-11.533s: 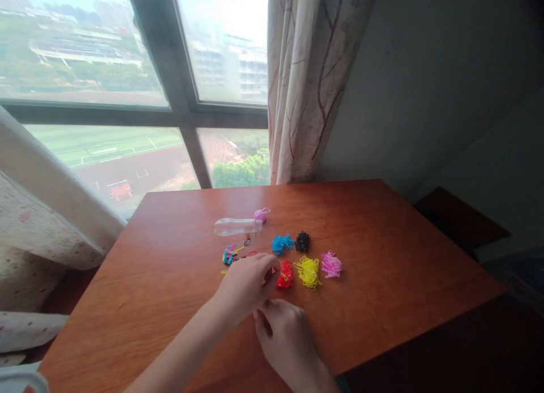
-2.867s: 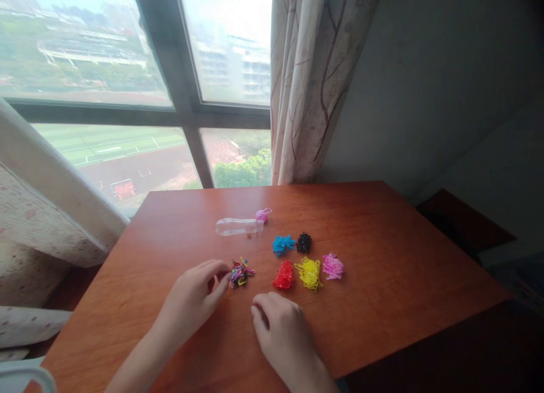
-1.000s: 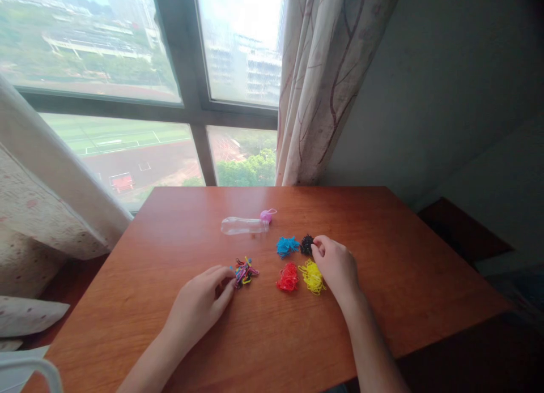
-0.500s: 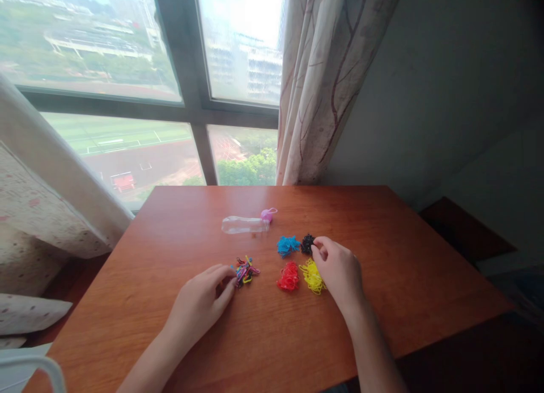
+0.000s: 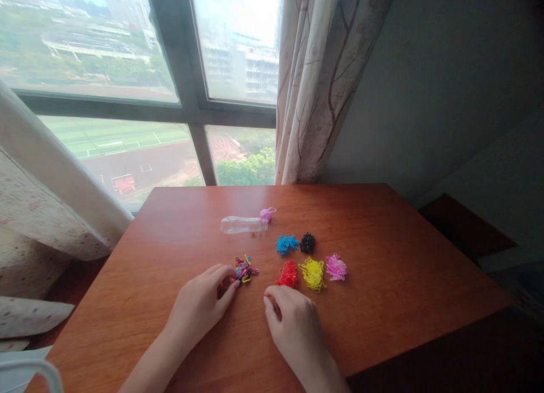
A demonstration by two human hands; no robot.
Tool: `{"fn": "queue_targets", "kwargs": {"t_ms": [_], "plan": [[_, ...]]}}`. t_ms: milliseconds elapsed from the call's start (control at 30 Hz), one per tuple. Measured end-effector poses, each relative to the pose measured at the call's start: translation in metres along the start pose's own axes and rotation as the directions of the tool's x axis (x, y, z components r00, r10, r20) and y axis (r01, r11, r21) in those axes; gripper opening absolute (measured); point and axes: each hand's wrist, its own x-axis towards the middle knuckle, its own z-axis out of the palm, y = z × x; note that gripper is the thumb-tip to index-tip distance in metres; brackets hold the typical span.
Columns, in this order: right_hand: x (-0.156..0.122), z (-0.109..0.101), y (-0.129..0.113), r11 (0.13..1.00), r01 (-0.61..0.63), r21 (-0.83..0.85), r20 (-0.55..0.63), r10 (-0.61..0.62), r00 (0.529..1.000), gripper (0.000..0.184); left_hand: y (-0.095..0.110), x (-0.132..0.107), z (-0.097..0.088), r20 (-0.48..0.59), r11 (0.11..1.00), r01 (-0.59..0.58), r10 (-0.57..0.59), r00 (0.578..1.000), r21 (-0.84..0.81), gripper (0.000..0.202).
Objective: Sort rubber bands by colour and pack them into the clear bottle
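A small mixed pile of coloured rubber bands [image 5: 245, 269] lies on the table. My left hand [image 5: 206, 297] rests beside it, thumb and fingertips curled together on the pile's left edge. My right hand [image 5: 294, 316] is over the table just in front of the red rubber bands [image 5: 288, 274], thumb and forefinger pinched; anything between them is too small to make out. Behind and to the right are sorted piles: blue rubber bands [image 5: 287, 244], black rubber bands [image 5: 307, 243], yellow rubber bands [image 5: 313, 274] and pink rubber bands [image 5: 336, 267].
A clear plastic bottle [image 5: 243, 225] lies on its side behind the piles, a pink round cap [image 5: 266, 214] with a loop at its right end. The wooden table [image 5: 408, 280] ends at a window [image 5: 238, 59] and curtain [image 5: 317, 87]. A white curved bar [image 5: 38, 367] shows at lower left.
My right hand has moved from the black rubber bands toward me and left, uncovering the pink pile and the whole yellow pile. My left hand has stayed at the mixed pile.
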Motion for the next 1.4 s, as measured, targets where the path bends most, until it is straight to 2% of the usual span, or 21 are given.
{"fn": "queue_targets", "kwargs": {"t_ms": [233, 433, 733, 967, 1200, 1400], "plan": [[-0.008, 0.010, -0.003, 0.999, -0.006, 0.042, 0.050, 0.004, 0.999, 0.017, 0.001, 0.000, -0.002, -0.007, 1.000, -0.006, 0.006, 1.000, -0.002, 0.020], [-0.011, 0.015, -0.001, 0.999, 0.005, 0.037, 0.049, -0.007, 0.999, 0.017, 0.001, 0.001, -0.005, -0.051, 1.000, -0.007, 0.005, 0.999, -0.029, 0.021], [-0.012, 0.016, 0.000, 0.999, 0.018, 0.037, 0.046, -0.019, 0.999, 0.016, -0.003, 0.000, -0.002, -0.053, 0.999, -0.007, 0.005, 0.999, -0.042, 0.020], [-0.012, 0.019, 0.002, 0.998, 0.050, 0.032, 0.013, -0.050, 0.999, 0.015, -0.005, 0.001, -0.001, -0.055, 0.996, -0.050, 0.046, 0.997, -0.073, 0.018], [-0.010, 0.018, 0.001, 0.998, 0.042, 0.055, 0.006, -0.042, 0.999, 0.016, 0.002, 0.001, -0.003, -0.051, 0.983, -0.114, 0.107, 0.993, -0.144, 0.021], [-0.003, 0.019, -0.004, 0.994, 0.028, 0.110, -0.046, -0.023, 0.999, 0.018, 0.009, 0.000, -0.004, -0.024, 0.957, -0.192, 0.192, 0.981, -0.219, 0.021]]}}
